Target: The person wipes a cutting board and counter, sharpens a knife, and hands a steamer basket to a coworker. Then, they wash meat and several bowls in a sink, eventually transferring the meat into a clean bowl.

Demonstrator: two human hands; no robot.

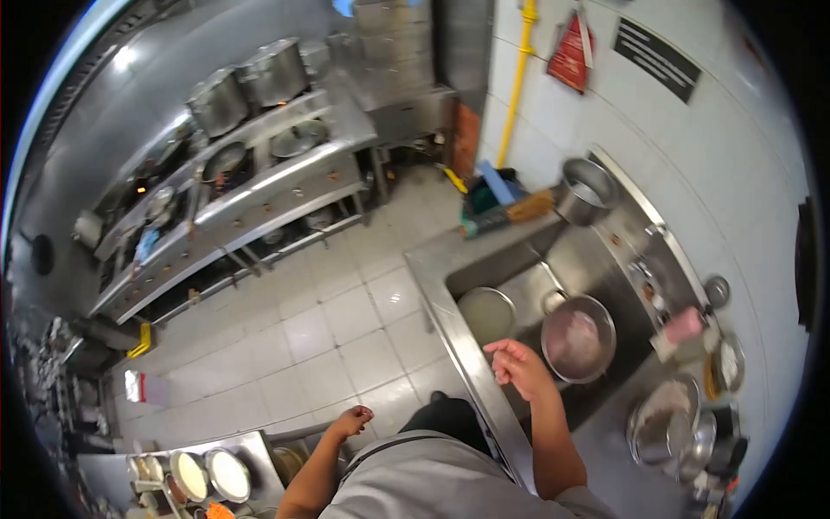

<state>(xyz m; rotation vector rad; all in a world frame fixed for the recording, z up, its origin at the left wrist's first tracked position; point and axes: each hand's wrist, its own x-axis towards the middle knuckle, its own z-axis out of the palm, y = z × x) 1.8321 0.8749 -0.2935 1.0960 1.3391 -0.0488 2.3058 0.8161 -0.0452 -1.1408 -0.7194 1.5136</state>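
My right hand (519,368) is over the near edge of the steel sink (439,298). Its index finger points out, the other fingers are loosely bent, and it holds nothing. Just beyond it in the basin is a large metal bowl (596,346) with a pinkish lump in water. Beside that bowl stands a round container of cloudy liquid (486,314). My left hand (350,421) hangs low by my body over the tiled floor, fingers curled in, with no object visible in them.
A steel pot (586,190) stands at the sink's far corner beside green and blue items. Stacked bowls (664,419) sit right of the sink. Across the tiled floor (316,342) is a stove range (251,195) with pots and pans. White-filled containers (229,476) stand at lower left.
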